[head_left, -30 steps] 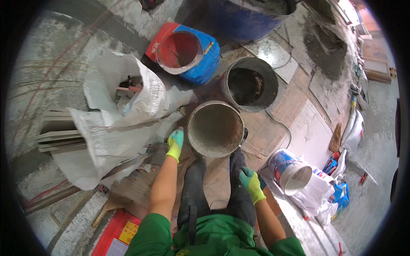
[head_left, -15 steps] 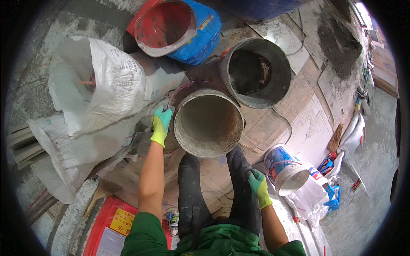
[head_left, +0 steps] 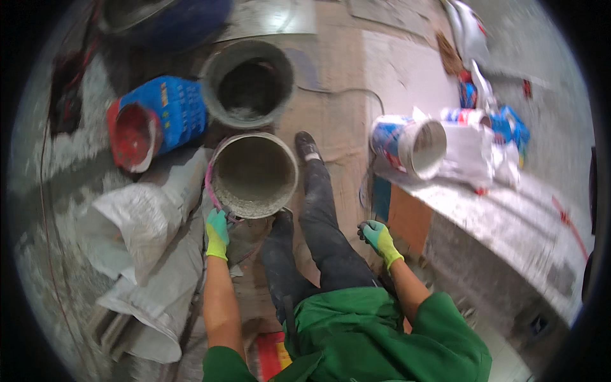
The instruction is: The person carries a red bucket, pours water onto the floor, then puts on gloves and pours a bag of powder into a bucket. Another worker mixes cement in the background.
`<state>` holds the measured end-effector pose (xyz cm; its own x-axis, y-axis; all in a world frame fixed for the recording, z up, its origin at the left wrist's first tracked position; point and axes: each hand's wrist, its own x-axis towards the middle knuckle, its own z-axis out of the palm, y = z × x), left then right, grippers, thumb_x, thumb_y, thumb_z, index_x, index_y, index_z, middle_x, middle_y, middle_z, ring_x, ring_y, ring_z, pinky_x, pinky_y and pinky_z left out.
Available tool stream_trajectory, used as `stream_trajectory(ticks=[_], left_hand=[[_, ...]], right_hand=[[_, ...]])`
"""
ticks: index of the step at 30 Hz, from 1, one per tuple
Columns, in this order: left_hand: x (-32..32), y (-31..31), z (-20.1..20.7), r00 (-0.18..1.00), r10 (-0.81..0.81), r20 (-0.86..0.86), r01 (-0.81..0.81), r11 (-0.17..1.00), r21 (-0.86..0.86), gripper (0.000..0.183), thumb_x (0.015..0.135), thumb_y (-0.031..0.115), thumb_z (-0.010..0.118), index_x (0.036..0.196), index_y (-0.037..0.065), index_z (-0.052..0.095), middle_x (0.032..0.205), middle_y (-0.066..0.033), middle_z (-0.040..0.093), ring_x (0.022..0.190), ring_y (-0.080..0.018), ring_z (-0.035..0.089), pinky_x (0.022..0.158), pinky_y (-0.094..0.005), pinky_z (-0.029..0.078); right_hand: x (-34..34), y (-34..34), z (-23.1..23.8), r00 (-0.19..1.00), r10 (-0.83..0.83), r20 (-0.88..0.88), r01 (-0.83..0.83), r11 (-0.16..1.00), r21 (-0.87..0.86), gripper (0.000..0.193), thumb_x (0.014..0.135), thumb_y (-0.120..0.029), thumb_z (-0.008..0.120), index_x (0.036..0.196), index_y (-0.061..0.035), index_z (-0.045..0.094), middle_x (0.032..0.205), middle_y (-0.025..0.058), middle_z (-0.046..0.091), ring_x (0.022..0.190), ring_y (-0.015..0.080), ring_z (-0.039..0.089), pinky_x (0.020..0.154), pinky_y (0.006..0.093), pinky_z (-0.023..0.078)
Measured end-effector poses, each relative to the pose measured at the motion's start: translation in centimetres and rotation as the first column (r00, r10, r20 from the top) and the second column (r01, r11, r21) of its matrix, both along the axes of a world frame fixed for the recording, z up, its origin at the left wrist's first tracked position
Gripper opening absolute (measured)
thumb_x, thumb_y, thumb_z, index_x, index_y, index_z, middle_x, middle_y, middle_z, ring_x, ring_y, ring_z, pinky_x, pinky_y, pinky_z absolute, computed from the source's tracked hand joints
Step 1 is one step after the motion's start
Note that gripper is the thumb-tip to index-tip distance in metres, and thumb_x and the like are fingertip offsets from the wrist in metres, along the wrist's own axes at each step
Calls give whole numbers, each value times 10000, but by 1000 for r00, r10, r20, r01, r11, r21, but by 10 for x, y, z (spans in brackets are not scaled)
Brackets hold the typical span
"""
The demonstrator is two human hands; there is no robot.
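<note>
My left hand (head_left: pixel 217 230), in a green and yellow glove, is closed on the pink handle (head_left: pixel 209 184) of a grey, cement-coated bucket (head_left: pixel 282 200). The bucket's mouth faces up in front of my feet; its inside looks grey, and I cannot tell if it holds anything. To the right of my legs, my right hand (head_left: pixel 378 238) wears a matching glove. Its fingers are curled, with something dark at the tips that I cannot make out. Just beyond the grey bucket stands a larger dark bucket (head_left: pixel 286 71) with dark material inside.
At left are a blue bag (head_left: pixel 181 108) with a red bucket (head_left: pixel 132 137) and crumpled white sacks (head_left: pixel 143 219). A dark blue drum (head_left: pixel 197 22) stands at the far left. On the right, a white and blue pail (head_left: pixel 389 141) lies tilted by a ledge (head_left: pixel 509 216). A cable (head_left: pixel 337 91) crosses the floor.
The view has swung to the right, so the buckets and sacks sit farther left. My right hand has come away from my thigh. My left hand stays beside the grey bucket, at its pink handle.
</note>
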<state>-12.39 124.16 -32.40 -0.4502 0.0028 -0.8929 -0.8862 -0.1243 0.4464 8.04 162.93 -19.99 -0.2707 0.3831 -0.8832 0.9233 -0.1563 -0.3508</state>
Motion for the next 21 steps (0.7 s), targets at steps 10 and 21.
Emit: stream_trajectory(ticks=[10, 21], left_hand=[[-18, -11, -7, 943, -313, 115, 329, 931, -161, 107, 827, 231, 549, 911, 164, 554, 777, 9, 545, 664, -152, 517, 594, -322, 431], [-20, -17, -5, 910, -401, 104, 407, 912, -44, 144, 845, 249, 501, 890, 146, 592, 810, -16, 602, 743, -180, 564, 659, -352, 432]], right_hand=[[101, -73, 14, 963, 57, 263, -71, 996, 45, 338, 775, -235, 484, 1002, -32, 630, 782, 166, 638, 666, 215, 598, 643, 331, 472], [138, -103, -26, 875, 393, 281, -462, 851, 250, 616, 795, -225, 426, 1373, -70, 279, 1062, 272, 569, 927, 421, 560, 809, 469, 432]])
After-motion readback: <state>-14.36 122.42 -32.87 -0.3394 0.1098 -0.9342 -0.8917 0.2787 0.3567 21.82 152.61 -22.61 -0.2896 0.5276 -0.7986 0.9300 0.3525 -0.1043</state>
